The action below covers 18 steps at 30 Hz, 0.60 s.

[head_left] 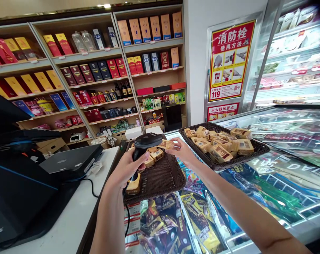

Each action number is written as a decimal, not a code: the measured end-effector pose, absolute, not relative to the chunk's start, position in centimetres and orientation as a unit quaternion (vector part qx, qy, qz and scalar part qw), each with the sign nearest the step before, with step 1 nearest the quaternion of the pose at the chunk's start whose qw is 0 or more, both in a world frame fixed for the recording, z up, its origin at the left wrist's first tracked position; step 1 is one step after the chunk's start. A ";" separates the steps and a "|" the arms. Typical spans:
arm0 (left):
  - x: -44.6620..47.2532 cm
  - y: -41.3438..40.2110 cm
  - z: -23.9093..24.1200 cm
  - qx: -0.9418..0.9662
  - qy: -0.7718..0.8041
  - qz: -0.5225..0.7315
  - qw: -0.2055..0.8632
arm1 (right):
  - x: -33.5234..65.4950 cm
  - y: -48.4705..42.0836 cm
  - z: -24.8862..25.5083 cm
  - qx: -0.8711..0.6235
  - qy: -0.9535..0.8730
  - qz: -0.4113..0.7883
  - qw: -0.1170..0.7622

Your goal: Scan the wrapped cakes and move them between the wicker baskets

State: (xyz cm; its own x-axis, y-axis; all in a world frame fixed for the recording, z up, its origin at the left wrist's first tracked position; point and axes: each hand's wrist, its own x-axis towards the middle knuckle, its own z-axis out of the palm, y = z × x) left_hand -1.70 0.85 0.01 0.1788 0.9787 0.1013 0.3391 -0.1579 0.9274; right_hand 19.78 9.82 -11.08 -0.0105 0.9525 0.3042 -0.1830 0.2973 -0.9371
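Note:
My left hand [129,165] is wrapped round the handle of a black barcode scanner [148,140], its head tilted toward the right. In my right hand [179,150] a small tan packaged block [166,144] is pinched between thumb and fingers, close to the scanner's front. Both hands are above a dark brown woven basket [165,176], where several similar packs [156,154] lie, partly hidden by the scanner and my left hand. To the right, a second woven basket [236,163] holds a heap of the same tan packs [220,152].
Both baskets rest on a glass-topped freezer [271,197] with ice cream packs inside. At left is a white counter [61,225] with a black checkout machine [14,197] and a flat black device [72,158]. The scanner's cable [128,222] hangs down. Stocked shelves [101,84] stand behind.

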 end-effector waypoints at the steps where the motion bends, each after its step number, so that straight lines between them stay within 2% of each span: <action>1: -1.8 0.9 0.0 0.651 0.508 0.394 0.405 | 19.7 9.8 -11.3 -0.370 -0.542 0.457 0.600; 4: -2.0 1.1 -0.2 0.651 0.505 0.400 0.401 | 19.5 10.2 -12.1 -0.407 -0.585 0.367 0.598; 11: -1.5 1.3 -0.5 0.648 0.511 0.398 0.400 | 20.1 10.4 -12.6 -0.432 -0.685 0.042 0.586; 14: -1.2 1.2 -0.6 0.653 0.511 0.399 0.392 | 20.4 10.0 -12.2 -0.429 -0.697 -0.024 0.574; 18: -0.9 0.8 -0.4 0.665 0.507 0.393 0.383 | 20.4 9.8 -12.1 -0.444 -0.698 -0.046 0.560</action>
